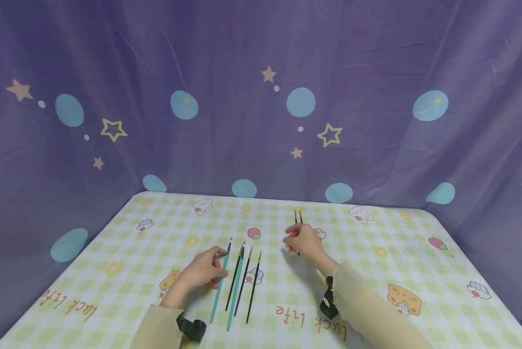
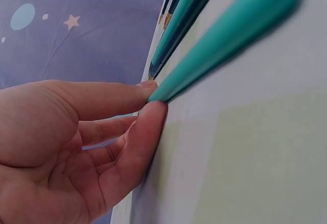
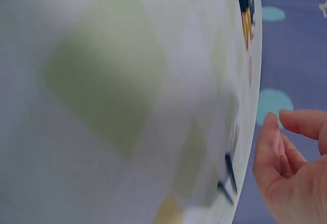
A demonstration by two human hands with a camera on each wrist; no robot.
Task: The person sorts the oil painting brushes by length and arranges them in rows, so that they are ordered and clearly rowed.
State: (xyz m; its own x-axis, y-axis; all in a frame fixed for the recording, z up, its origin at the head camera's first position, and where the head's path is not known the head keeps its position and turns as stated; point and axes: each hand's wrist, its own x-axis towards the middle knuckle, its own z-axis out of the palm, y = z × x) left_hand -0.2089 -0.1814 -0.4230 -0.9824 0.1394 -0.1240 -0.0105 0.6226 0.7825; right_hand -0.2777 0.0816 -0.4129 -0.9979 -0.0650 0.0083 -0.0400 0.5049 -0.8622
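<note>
My left hand (image 1: 203, 269) pinches a teal-handled paintbrush (image 1: 219, 292) between thumb and fingers; it is the leftmost of the row. In the left wrist view, the thumb and a fingertip close on that teal handle (image 2: 225, 42), low by the tabletop. Just right of it lie another teal paintbrush (image 1: 235, 298) and several black-handled ones, such as the rightmost black paintbrush (image 1: 253, 290). Farther back, my right hand (image 1: 305, 241) hovers over two dark paintbrushes (image 1: 295, 216) with yellow tips. Its fingers are loosely bent and hold nothing, with the dark handle ends (image 3: 231, 172) below them.
A green-and-white checked tablecloth (image 1: 352, 252) with printed cartoons and lettering covers the table. Behind its far edge hangs a purple curtain (image 1: 226, 155) with stars and blue dots. Each wrist carries a black camera strap (image 1: 329, 300).
</note>
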